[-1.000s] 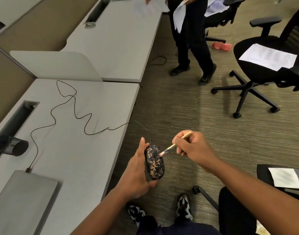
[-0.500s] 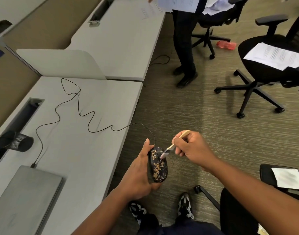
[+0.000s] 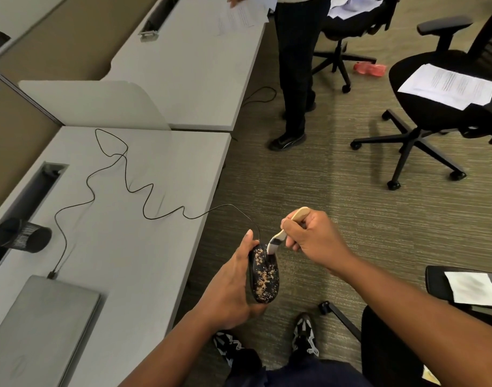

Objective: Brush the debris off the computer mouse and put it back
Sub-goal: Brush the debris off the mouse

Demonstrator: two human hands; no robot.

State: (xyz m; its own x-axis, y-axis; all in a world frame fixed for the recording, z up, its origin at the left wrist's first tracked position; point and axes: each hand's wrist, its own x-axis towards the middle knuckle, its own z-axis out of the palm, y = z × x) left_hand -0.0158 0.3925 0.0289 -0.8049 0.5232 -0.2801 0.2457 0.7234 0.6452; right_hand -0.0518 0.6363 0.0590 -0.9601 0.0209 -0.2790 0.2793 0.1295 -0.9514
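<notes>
A black computer mouse (image 3: 264,275) speckled with tan debris is held over the carpet, just off the desk's right edge. My left hand (image 3: 231,286) grips it from the left side, thumb up along its edge. My right hand (image 3: 314,238) pinches a small wooden-handled brush (image 3: 284,233). The pale bristles touch the top front of the mouse. The mouse's thin black cable (image 3: 127,185) snakes across the grey desk (image 3: 122,247) to a closed grey laptop (image 3: 35,331).
A black mesh cup (image 3: 24,236) lies on its side near the desk's cable slot. A person (image 3: 295,65) stands by the far desk with papers. Office chairs (image 3: 440,99) holding paper sheets stand on the carpet to the right. My feet are below the mouse.
The brush has moved from the mouse's right side onto its top front end. The debris still covers most of the mouse. The standing person has shifted closer to the far desk.
</notes>
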